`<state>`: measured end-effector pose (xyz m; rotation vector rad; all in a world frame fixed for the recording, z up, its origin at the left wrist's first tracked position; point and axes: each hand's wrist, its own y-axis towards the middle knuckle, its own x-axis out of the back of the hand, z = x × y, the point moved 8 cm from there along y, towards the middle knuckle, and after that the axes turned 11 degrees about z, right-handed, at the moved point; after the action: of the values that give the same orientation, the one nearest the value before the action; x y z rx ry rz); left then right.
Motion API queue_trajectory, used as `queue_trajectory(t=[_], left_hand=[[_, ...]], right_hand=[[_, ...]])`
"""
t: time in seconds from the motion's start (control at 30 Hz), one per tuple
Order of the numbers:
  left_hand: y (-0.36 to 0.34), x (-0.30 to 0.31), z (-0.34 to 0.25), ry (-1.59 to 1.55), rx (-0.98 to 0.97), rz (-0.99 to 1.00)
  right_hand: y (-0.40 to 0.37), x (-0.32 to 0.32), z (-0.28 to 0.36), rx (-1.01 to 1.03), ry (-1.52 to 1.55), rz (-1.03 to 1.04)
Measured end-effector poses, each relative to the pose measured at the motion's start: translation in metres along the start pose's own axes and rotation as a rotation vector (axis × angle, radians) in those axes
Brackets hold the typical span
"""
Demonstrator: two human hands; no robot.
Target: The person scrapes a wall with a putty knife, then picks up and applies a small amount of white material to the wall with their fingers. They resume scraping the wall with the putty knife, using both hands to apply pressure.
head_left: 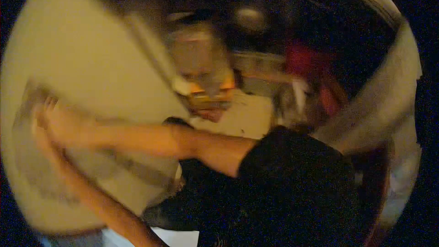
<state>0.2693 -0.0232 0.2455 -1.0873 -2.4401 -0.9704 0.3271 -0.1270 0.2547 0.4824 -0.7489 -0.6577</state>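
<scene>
Both arms reach to the far left of the blurred head view, where the hands come close together against a pale surface [91,55]. My right hand [61,121] is at the end of the upper forearm, its fingers smeared by motion. Just beside and below it, my left hand [42,132] is mostly lost in the blur. A greyish, indistinct shape [27,105] lies around the hands; whether either hand holds it cannot be made out.
A light surface [251,114] near the middle bears blurred items with orange and yellow parts [212,93]. Behind it are a red cloth-like shape [311,61] and a round pale object [249,18]. White material [178,238] shows at the bottom edge.
</scene>
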Motion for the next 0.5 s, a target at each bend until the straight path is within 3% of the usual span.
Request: queue_trajectory(t=[0.1,0.13,0.17,0.3,0.37,0.4,0.5], left_hand=[[0.01,-0.013,-0.031,-0.158,-0.09,0.126],[-0.012,-0.043,-0.066,-0.196,-0.107,0.144],[0.001,-0.034,-0.059,-0.227,-0.114,0.142],[0.034,0.039,-0.002,-0.316,-0.109,-0.045],[0.04,0.077,0.024,-0.376,-0.089,-0.168],[0.03,0.066,0.01,-0.378,-0.075,-0.235],[0.018,0.075,0.019,-0.427,-0.063,-0.312]], right_hand=[[-0.012,-0.02,0.026,0.026,-0.047,-0.014],[0.002,-0.024,0.033,0.055,-0.048,0.0],[0.011,-0.028,0.024,0.098,-0.04,0.029],[0.036,-0.054,0.023,0.122,0.098,-0.003],[0.026,-0.049,0.032,0.134,0.023,-0.028],[-0.004,-0.019,0.033,0.155,-0.002,-0.047],[-0.036,-0.014,0.04,0.245,-0.082,-0.066]])
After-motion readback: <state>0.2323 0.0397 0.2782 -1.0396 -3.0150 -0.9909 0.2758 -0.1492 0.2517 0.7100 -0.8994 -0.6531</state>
